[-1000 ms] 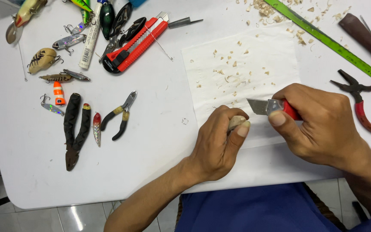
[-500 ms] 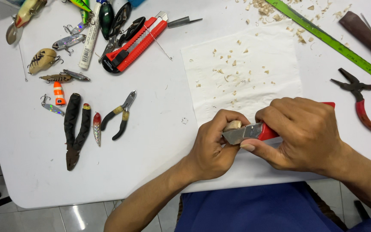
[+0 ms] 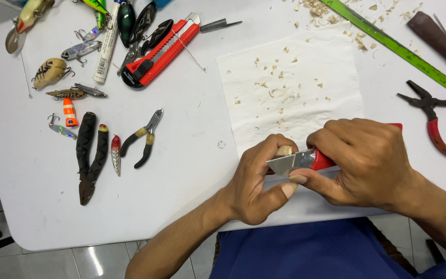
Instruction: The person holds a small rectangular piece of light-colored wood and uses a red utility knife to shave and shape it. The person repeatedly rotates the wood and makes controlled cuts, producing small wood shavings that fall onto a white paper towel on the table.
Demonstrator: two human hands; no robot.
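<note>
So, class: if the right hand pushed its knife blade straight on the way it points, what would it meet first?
Probably the left hand: the right hand's knife blade points left across the small wood piece held there.

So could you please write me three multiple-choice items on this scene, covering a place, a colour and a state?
1. Where do the red-handled pliers lie?
A. Right of the paper towel
B. Left of it
C. On it

2. What colour is the ruler?
A. Blue
B. Green
C. White

3. What does the right hand hold?
A. Nothing
B. A fishing lure
C. A red utility knife

Answers: 1 A, they lie by the table's right edge. 2 B, a green strip runs top right. 3 C, its blade meets the small wooden piece in the left hand.
</note>
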